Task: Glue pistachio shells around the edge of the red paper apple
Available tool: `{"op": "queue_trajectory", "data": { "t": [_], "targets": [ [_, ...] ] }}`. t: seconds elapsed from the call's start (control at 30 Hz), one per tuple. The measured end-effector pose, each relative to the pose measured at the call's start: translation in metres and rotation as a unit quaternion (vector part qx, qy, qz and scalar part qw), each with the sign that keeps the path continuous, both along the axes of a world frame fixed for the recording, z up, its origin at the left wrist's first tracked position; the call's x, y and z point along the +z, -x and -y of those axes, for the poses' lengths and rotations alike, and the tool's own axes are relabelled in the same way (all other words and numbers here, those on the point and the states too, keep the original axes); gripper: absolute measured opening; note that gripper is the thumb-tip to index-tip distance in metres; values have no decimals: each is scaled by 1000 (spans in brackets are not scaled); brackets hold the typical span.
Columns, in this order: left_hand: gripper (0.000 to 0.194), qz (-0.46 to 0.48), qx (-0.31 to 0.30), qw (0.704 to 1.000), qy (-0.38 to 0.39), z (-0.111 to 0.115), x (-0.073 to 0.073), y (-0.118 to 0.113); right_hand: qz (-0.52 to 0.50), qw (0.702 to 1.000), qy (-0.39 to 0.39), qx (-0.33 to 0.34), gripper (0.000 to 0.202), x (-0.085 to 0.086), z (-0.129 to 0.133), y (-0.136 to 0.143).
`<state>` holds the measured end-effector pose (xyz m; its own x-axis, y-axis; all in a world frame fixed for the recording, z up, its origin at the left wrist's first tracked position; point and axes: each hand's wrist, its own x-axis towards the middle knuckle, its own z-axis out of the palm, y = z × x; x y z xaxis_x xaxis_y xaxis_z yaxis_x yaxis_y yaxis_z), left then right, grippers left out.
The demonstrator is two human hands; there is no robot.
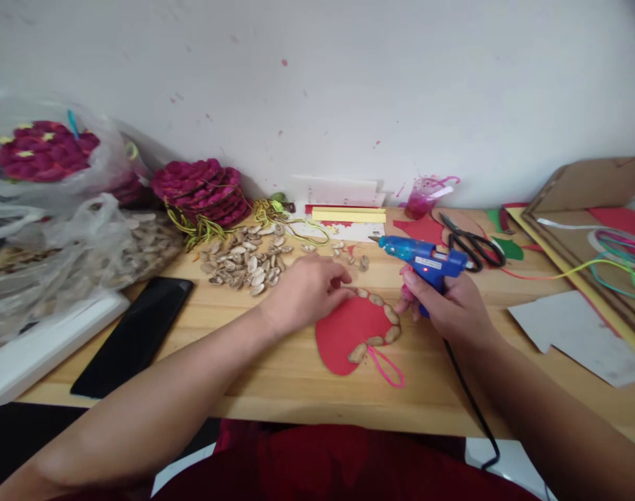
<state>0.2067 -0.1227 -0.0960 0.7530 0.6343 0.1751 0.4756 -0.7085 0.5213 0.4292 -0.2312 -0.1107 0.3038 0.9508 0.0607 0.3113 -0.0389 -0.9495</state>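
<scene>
A red heart-shaped card [348, 327] lies on the wooden table, with tan shell halves [391, 314] set in a row along its right edge. From that edge a pink cord loop [393, 372] sticks out. My left hand [311, 289] is at the card's upper left edge, its thumb and fingers bent together; whatever is between the fingertips is hidden. Wrapped in my right hand [455, 306] is a blue glue gun [426, 264], its nozzle pointing left above the table and its small red light on. Loose shells [249, 261] are heaped beyond my left forearm.
At left are a black phone [134, 334], a white box [51, 348] and a plastic bag of shells [145, 243]. Magenta woven pieces [202, 191] are stacked behind. Scissors [473, 247], a stained cup [421, 198], coloured cords [622, 250] and cardboard [593, 184] occupy the right.
</scene>
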Motion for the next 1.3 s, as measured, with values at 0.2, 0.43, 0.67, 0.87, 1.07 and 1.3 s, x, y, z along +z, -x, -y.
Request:
{"op": "queue_trajectory", "data": {
  "t": [0.2, 0.43, 0.67, 0.87, 1.07, 1.3],
  "targets": [
    [8, -43, -1, 999, 7, 0, -1, -2, 28, 1000, 7, -3, 36, -6, 2, -5],
    [11, -65, 11, 998, -1, -1, -3, -1, 22, 1000, 2, -6, 37, -3, 4, -3],
    [15, -83, 4, 997, -3, 3, 2, -1, 6, 1000, -5, -15, 37, 2, 4, 5],
    [15, -89, 18, 996, 2, 5, 3, -2, 13, 1000, -5, -21, 40, 5, 5, 7],
    [9, 15, 56, 992, 113, -4, 3, 2, 19, 1000, -4, -24, 38, 2, 5, 4],
    [18, 198, 80, 879, 427, -27, 6, 10, -10, 1000, -14, -7, 36, 5, 5, 5]
  ]
}}
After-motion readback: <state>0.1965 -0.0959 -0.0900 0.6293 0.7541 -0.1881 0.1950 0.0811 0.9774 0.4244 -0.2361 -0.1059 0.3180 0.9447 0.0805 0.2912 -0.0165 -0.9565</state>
